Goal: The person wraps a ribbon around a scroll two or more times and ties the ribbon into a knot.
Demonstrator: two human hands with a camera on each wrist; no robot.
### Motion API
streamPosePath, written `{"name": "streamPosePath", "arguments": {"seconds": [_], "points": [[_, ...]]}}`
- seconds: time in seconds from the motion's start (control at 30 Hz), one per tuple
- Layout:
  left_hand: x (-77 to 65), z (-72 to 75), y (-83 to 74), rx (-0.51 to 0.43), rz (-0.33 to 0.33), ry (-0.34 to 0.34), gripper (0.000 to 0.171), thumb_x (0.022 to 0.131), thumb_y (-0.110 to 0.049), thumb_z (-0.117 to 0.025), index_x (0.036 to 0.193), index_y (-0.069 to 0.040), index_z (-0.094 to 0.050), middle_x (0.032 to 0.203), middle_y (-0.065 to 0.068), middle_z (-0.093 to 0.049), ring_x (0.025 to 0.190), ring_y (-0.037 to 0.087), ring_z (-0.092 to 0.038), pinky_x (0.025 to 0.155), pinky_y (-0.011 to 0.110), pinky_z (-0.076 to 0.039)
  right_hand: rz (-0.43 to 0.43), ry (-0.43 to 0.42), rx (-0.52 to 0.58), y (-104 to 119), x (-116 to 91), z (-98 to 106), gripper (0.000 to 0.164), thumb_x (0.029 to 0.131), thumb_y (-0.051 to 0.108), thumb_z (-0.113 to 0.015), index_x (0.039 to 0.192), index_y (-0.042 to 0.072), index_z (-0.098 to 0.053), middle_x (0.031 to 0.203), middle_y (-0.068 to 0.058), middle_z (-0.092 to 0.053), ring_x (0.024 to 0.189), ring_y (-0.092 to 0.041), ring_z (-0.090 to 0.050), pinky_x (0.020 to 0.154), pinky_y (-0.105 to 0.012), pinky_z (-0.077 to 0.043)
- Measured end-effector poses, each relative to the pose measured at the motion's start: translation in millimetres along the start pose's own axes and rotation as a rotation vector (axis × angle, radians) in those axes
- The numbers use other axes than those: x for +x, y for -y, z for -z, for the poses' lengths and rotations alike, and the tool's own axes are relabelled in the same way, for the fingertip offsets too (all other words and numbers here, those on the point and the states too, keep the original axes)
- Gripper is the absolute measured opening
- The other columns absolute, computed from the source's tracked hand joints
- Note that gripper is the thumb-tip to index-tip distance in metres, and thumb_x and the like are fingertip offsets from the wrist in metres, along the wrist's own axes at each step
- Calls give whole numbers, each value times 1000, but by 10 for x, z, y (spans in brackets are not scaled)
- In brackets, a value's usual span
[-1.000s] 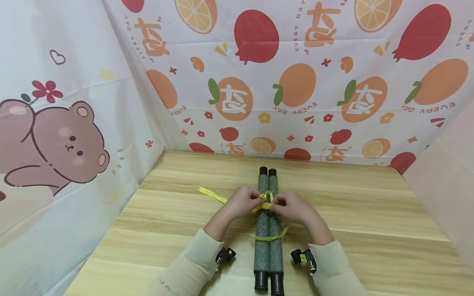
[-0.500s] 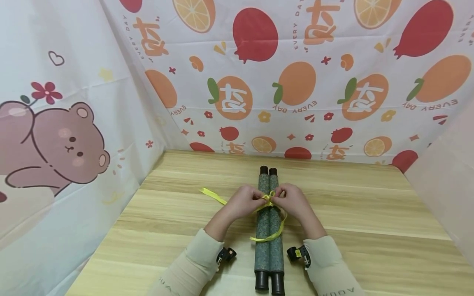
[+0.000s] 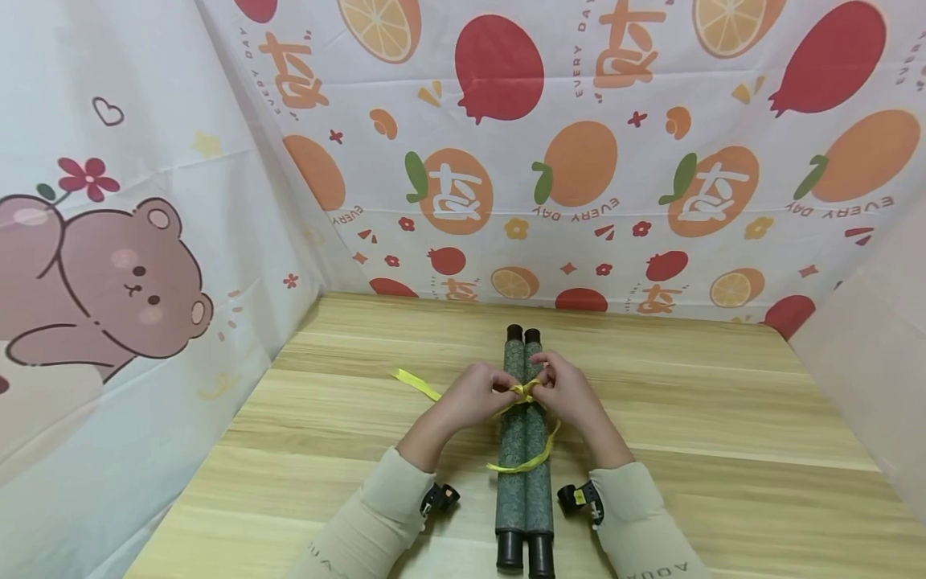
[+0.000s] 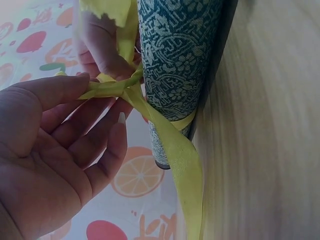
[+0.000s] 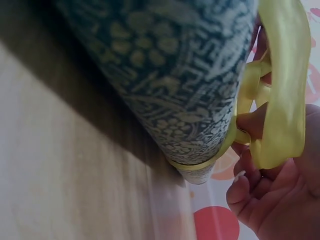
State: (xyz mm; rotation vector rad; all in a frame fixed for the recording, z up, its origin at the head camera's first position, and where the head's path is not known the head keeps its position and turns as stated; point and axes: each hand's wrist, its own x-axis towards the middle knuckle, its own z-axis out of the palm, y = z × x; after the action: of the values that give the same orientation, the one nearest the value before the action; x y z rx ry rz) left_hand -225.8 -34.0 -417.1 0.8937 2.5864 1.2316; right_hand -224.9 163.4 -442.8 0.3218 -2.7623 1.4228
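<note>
A scroll (image 3: 511, 498), rolled from both ends into two green brocade rolls with black knobs, lies lengthwise on the table. Yellow ribbon (image 4: 177, 155) runs around both rolls and meets in a knot or bow on top. From the left side, my left hand (image 3: 470, 396) pinches a piece of this ribbon between thumb and forefinger. My right hand (image 3: 571, 396) pinches another piece from the right, close to the knot. In the right wrist view a wide ribbon loop (image 5: 287, 85) hangs before the right hand (image 5: 280, 205) and partly hides its fingers.
The wooden table (image 3: 723, 434) extends to both sides of the scroll. One loose ribbon tail (image 3: 415, 383) reaches out left; another (image 3: 531, 464) lies across the near part of the rolls. A fruit-printed cloth (image 3: 579, 177) hangs behind the table.
The upright ribbon loop between the hands has become a small knot or bow. My right hand has shifted slightly up and left, and the near tail now curves along the right roll.
</note>
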Motion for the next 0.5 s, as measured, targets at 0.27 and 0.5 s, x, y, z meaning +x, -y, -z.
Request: {"name": "streamPosePath", "arguments": {"seconds": [0.27, 0.5], "points": [[-2, 13, 4, -1, 24, -11, 13, 94, -14, -66, 94, -9, -78, 91, 1, -74, 81, 9, -67, 71, 24, -54, 88, 11, -64, -9, -25, 1, 15, 95, 7, -60, 96, 16, -72, 88, -1, -68, 71, -13, -55, 64, -30, -48], [-17, 31, -1, -15, 59, -10, 14, 95, -16, -66, 95, -9, -78, 89, 0, -74, 78, 6, -65, 68, 24, -53, 33, 18, -7, -10, -46, 3, 17, 93, 7, -61, 94, 14, -76, 94, -3, -73, 79, -13, -62, 70, -30, -52]]}}
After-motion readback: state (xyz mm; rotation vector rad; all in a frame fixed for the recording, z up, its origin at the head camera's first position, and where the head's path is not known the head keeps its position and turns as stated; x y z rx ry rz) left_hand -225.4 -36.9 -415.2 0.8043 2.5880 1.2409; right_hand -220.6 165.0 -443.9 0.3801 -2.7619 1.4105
